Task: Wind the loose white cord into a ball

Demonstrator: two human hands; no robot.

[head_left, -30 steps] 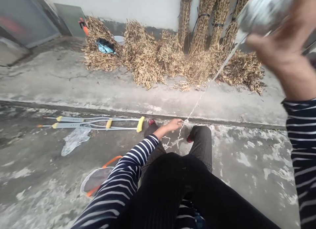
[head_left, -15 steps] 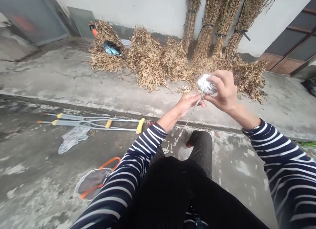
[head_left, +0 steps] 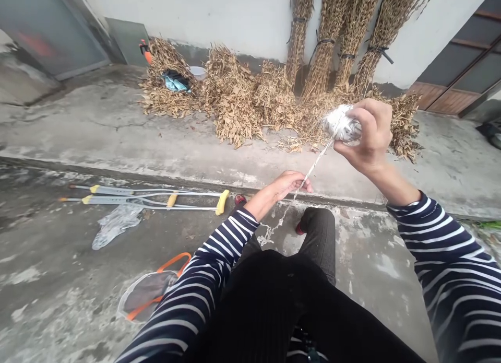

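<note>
White plastic twine [head_left: 315,167] stretches between a person's two bare hands, seen from above their lap. The right hand [head_left: 370,138], raised right of centre, curls its fingers tightly around a ball of twine [head_left: 340,124]. The left hand [head_left: 287,186], lower and nearer the middle, closes its fingers around the strand, which runs on down to a loose tangle [head_left: 266,238] near the knees. Striped sleeves [head_left: 450,258] cover both arms, and black trousers [head_left: 270,311] fill the bottom centre. A pair of crutches [head_left: 141,198] lies on the concrete ground [head_left: 391,248] at left, with a clear plastic bag [head_left: 115,224] touching them. An orange-rimmed net [head_left: 151,290] sits at lower left beside the left sleeve. Across the top, dried plants [head_left: 235,96] are heaped against a white wall [head_left: 215,18], with tied upright bundles [head_left: 332,39] leaning there and a blue cloth [head_left: 175,81] lying on the leftmost heap
</note>
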